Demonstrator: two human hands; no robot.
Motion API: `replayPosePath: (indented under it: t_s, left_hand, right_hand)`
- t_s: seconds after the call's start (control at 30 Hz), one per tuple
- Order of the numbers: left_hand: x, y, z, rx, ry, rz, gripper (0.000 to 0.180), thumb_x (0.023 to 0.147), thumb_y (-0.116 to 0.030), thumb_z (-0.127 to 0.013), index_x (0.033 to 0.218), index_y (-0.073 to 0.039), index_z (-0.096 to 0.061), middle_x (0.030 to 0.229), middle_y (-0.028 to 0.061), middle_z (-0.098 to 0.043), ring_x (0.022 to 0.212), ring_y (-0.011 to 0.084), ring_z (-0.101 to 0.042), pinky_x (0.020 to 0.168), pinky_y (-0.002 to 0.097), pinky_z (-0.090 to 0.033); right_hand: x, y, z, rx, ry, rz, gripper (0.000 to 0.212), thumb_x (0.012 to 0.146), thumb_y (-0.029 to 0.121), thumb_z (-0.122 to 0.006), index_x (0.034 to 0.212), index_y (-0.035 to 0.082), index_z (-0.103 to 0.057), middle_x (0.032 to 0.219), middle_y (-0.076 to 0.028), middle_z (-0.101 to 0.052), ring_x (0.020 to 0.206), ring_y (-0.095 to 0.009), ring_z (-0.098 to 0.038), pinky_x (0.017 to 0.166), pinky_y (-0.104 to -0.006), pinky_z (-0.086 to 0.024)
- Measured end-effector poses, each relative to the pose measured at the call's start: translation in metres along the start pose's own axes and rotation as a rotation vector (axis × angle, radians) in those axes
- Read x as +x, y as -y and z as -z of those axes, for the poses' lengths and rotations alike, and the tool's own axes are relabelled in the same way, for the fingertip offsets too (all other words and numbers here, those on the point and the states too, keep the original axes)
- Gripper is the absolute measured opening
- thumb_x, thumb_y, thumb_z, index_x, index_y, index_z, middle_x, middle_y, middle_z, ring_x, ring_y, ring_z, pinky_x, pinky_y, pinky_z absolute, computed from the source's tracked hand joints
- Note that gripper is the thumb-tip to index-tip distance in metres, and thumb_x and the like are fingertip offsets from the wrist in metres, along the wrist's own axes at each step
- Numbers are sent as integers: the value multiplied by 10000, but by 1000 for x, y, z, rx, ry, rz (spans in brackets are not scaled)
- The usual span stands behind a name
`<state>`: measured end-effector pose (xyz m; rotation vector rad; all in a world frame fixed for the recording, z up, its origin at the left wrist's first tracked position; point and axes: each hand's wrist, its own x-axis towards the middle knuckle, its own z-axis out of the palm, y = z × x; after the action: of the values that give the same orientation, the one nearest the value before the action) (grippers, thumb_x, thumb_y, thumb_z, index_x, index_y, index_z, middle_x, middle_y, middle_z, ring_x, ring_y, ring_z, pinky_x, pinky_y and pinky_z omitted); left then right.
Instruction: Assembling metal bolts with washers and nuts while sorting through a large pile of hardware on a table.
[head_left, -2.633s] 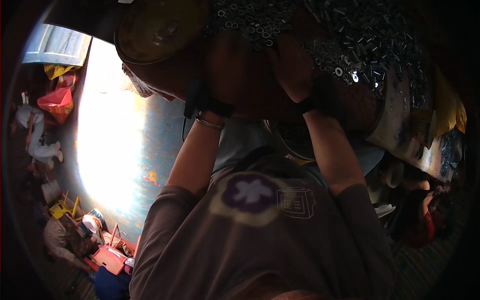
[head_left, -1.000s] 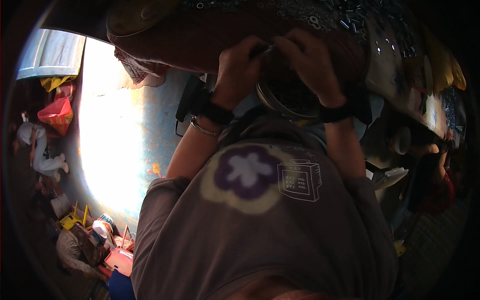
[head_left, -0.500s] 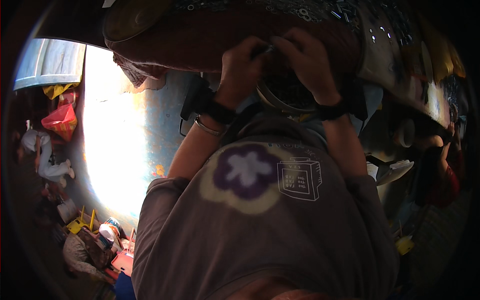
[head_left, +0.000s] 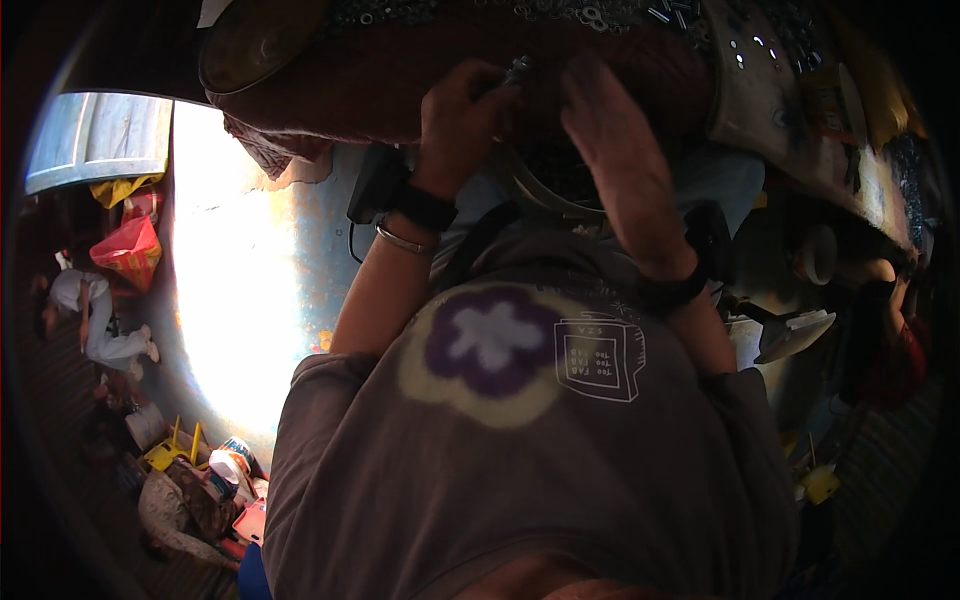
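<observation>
I have one metal piece [head_left: 517,68] pinched in the left hand [head_left: 460,118], the right hand [head_left: 612,122] loosely open, seemingly empty, with loose rings [head_left: 592,17] untouched at top centre.

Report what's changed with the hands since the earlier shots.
The right hand has moved off to the right, away from the small metal piece where both hands met half a second ago; whether it holds anything is unclear. The left hand keeps the piece in its fingertips. The dark red cloth still lies before the person, loose metal parts beyond.
</observation>
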<state>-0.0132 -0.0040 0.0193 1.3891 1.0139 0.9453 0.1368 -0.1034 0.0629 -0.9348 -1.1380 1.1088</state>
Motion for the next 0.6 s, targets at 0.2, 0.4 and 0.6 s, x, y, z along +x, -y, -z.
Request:
replayPosePath:
  t_s: [0.2, 0.4, 0.6]
  left_hand:
    - [-5, 15, -24, 166, 138, -40, 193, 828, -122, -605, 957, 20, -589, 749, 81, -644, 591, 108, -598, 527, 240, -484]
    - [-8, 64, -41, 486, 336, 147, 254, 791, -180, -617, 921, 37, -599, 722, 150, -644, 633, 229, -655, 609, 349, -512]
    - [13, 114, -68, 703, 350, 127, 340, 786, -233, -635, 976, 41, -567, 882, 246, -616, 851, 381, -606, 744, 432, -485]
  right_hand:
    - [5, -19, 82, -190, -343, 36, 427, 971, 168, -397, 1337, -44, -336, 1296, -177, -479, 1209, -260, -475, 1032, -372, -373]
    - [-29, -17, 116, -327, -561, -7, 360, 949, 139, -455, 1234, -81, -445, 1135, -193, -583, 1044, -253, -595, 932, -337, -461]
    - [-66, -39, 138, -302, -631, -62, 276, 931, 114, -498, 1160, -39, -522, 1024, -147, -634, 942, -224, -631, 841, -313, -497]
